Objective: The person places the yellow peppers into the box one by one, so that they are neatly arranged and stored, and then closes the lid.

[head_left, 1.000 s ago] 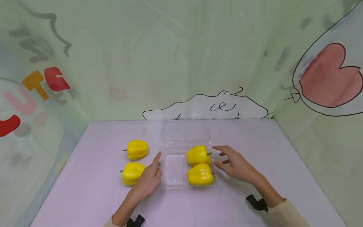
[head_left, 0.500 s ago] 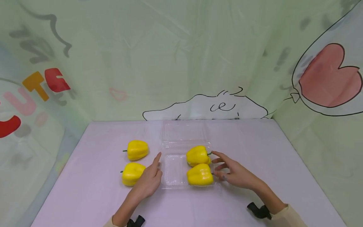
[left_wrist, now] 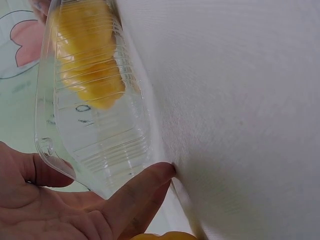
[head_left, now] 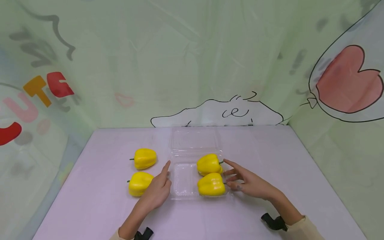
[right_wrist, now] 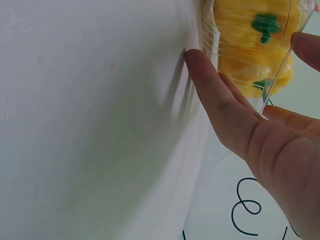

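A clear plastic clamshell container (head_left: 185, 180) lies open on the table, its lid (head_left: 195, 138) folded back. In its right half rest two yellow bell peppers, a rear one (head_left: 208, 164) and a front one (head_left: 211, 185), stems to the right. My left hand (head_left: 157, 190) is at the container's left side, index finger extended; in the left wrist view the thumb (left_wrist: 52, 172) is at the rim. On the right side my right hand (head_left: 247, 180) touches the rim with loosely bent fingers; its thumb (right_wrist: 307, 50) meets the rim in the right wrist view.
Two more yellow bell peppers lie left of the container, a rear one (head_left: 145, 158) and a front one (head_left: 139, 184) partly hidden by the left hand. A white cloth covers the table (head_left: 258, 140). Printed curtains (head_left: 135, 66) enclose its back and sides.
My right hand has moved slightly down and in against the container's right side, its fingers drawn closer together. The left hand and the peppers stay in place.
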`<state>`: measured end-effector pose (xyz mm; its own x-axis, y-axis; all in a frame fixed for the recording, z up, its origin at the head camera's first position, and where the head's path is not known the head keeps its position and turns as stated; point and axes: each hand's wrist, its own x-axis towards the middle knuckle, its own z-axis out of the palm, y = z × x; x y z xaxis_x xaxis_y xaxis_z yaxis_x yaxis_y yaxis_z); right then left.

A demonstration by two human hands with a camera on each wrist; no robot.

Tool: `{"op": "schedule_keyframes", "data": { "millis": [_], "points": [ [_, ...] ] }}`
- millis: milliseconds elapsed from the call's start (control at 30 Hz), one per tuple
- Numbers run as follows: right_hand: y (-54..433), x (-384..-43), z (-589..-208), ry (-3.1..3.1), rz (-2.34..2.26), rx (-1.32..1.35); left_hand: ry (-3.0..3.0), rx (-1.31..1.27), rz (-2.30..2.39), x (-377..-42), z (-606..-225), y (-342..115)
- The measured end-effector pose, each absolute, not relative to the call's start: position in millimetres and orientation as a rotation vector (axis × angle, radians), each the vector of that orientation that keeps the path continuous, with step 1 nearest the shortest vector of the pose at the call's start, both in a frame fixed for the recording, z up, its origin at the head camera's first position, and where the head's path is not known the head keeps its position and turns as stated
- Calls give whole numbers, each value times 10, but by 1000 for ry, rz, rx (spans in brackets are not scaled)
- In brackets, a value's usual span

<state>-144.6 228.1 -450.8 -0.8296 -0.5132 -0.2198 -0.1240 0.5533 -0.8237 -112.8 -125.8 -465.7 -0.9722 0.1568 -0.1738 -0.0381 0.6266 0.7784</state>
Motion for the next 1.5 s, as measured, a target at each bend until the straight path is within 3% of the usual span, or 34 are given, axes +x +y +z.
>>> {"op": "schedule_keyframes", "data": {
  "millis": [1500],
  "points": [
    [2323, -1469, -4526, 2261, -1230, -501, 2600, 125, 1299, -1119, -4615, -1256]
  ]
}}
